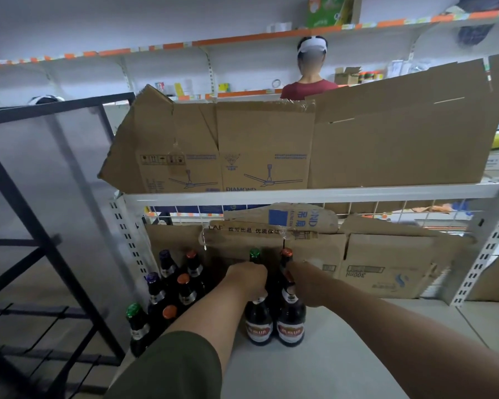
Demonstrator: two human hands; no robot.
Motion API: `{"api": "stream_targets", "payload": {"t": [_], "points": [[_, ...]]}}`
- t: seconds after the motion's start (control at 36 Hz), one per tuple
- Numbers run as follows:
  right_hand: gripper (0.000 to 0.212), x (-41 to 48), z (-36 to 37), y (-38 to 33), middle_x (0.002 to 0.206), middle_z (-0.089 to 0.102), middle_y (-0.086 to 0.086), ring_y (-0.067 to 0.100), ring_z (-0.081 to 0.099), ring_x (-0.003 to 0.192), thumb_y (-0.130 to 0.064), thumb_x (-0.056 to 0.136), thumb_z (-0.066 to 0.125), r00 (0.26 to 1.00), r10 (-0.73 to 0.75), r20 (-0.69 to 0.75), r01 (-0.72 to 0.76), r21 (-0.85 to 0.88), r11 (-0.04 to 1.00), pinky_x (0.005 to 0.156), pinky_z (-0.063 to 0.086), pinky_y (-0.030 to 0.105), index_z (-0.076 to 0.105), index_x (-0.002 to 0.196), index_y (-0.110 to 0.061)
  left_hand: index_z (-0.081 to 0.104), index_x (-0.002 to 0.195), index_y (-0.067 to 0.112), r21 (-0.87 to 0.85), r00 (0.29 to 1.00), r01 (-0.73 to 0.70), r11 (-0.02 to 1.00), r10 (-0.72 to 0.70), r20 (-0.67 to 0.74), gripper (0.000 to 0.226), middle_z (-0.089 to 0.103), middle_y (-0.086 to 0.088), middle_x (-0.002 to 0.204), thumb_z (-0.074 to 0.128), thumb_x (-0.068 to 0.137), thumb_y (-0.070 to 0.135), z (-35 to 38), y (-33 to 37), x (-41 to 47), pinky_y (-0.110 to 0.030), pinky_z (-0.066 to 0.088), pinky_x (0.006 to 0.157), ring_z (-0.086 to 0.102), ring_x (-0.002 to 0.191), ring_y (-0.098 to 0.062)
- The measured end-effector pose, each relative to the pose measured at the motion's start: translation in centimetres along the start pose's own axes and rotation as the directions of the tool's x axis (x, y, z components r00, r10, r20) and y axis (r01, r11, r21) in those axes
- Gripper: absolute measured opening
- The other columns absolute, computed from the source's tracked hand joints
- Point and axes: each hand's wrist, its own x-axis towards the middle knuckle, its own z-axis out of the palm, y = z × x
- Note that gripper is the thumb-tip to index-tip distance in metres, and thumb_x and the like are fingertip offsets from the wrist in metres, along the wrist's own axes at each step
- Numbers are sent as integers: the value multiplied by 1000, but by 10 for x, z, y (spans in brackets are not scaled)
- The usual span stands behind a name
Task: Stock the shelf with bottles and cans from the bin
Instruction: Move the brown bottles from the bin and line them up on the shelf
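Both my arms reach onto the lower white shelf [343,335]. My left hand [247,279] grips the neck of a dark glass bottle with a green cap [258,323]. Right beside it, my right hand [306,286] grips the neck of a second dark bottle with an orange cap [291,326]. Both bottles stand upright on the shelf, touching side by side, red-and-white labels facing me. At the shelf's left end stand several more dark bottles [170,289] with purple, orange and green caps.
Flattened cardboard [386,266] lines the back of the lower shelf, and more cardboard [271,145] stands on the shelf above. A black metal rack [41,226] is at the left. A person in a red shirt [308,87] stands beyond the shelving. Bare shelf surface lies right of the bottles.
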Motion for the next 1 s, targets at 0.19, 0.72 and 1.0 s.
{"api": "stream_targets", "payload": {"t": [0.19,0.72,1.0], "points": [[37,-2,1,0,119,57,11,27,59,104,-9,92,62,1000,-20,5,20,9,1000,83,50,32,47,126,-10,65,123,10,10,997,17,1000,-17,72,31,62,-4,77,61,96,24,-5,2,0,-32,49,63,57,61,-19],[33,-1,-4,1,116,59,12,27,59,104,-17,96,60,1000,-4,19,3,73,997,91,52,37,50,126,-8,60,120,6,14,994,25,1000,-26,107,31,66,-8,94,56,101,30,-9,3,-2,-35,51,80,66,96,-30],[33,-3,-1,1,117,60,12,28,60,104,-16,95,60,1000,-4,-9,4,69,998,88,51,35,50,126,-9,54,127,8,-7,993,27,1000,-26,111,34,68,-15,116,56,103,32,-8,3,-1,-33,48,77,66,108,-32]]}}
